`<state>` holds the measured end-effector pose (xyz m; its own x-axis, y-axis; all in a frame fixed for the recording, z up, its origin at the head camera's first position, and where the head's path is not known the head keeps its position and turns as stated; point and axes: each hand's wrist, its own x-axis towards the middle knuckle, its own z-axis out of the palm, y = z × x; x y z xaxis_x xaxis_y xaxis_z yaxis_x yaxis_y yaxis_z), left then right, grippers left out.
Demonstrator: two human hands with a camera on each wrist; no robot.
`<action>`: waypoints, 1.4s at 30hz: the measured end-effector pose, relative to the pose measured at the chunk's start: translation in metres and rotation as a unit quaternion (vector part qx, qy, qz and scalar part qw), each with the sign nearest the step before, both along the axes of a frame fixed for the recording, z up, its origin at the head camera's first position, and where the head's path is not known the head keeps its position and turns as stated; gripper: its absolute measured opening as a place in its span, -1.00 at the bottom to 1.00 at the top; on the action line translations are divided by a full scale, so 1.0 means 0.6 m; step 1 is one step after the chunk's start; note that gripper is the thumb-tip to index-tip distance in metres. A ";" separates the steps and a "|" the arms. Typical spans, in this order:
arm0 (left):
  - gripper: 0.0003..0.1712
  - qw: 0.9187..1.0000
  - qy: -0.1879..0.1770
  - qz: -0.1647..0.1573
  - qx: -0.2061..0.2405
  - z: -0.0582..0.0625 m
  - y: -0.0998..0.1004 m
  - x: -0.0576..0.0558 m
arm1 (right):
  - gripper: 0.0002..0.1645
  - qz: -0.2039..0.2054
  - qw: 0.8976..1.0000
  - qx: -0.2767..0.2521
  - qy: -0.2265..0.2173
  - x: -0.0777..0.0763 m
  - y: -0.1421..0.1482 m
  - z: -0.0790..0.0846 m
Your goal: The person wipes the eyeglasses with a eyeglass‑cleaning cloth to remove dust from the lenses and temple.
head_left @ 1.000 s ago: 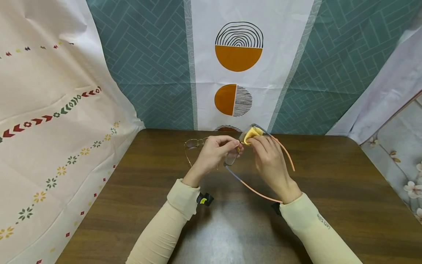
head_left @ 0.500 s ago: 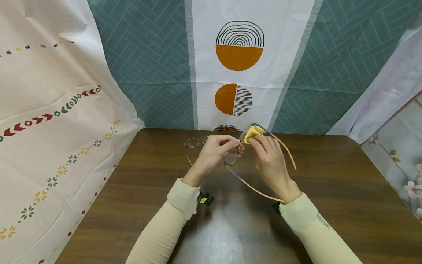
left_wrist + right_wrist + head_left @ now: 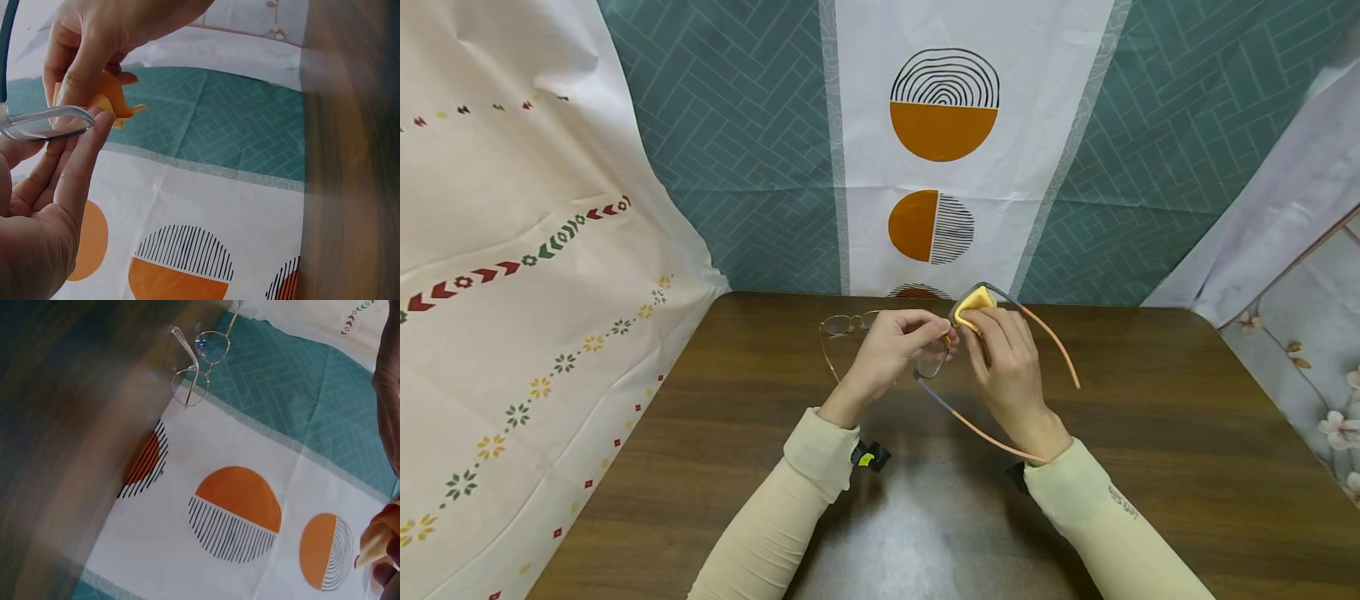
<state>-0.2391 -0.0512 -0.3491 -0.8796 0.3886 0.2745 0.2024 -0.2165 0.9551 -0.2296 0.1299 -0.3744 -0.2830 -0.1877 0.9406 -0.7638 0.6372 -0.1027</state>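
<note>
In the head view my left hand [image 3: 887, 350] pinches a pair of eyeglasses [image 3: 964, 419] near the bridge. These glasses are raised above the table, with both blue-grey and orange temples spread out toward me. My right hand [image 3: 1011, 367] holds a folded yellow cloth [image 3: 977, 305] against the farther lens, fingers and thumb pinching it there. The left wrist view shows the grey frame rim [image 3: 53, 114] at the left fingertips and the cloth [image 3: 112, 94] in the right fingers. Most of the covered lens is hidden.
A second pair of glasses with thin gold frames [image 3: 837, 326] lies on the wooden table [image 3: 760, 450] behind my left hand, partly hidden by it. A patterned cloth backdrop [image 3: 745, 167] hangs at the table's far edge. Printed fabric [image 3: 535, 350] hangs along the left side.
My right hand and wrist have shifted slightly left, with the yellow cloth still on the lens. The held glasses have moved a little to the right and tilted slightly.
</note>
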 end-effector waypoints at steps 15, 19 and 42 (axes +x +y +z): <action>-0.77 0.998 0.044 0.025 -0.040 -0.003 -0.002 0.002 | -0.85 -0.085 0.995 -0.030 -0.046 -0.003 -0.009 0.000; -0.78 0.999 0.029 0.031 -0.022 -0.005 0.002 0.003 | -0.87 -0.064 0.994 -0.069 -0.048 -0.002 -0.011 -0.001; -0.78 0.997 0.050 0.047 -0.044 0.000 -0.004 0.001 | -0.86 0.033 0.987 -0.100 -0.120 -0.003 -0.001 -0.005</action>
<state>-0.2385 -0.0539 -0.3489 -0.8830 0.3323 0.3315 0.3135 -0.1080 0.9434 -0.2315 0.1294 -0.3774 -0.4963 -0.0297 0.8677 -0.7407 0.5359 -0.4053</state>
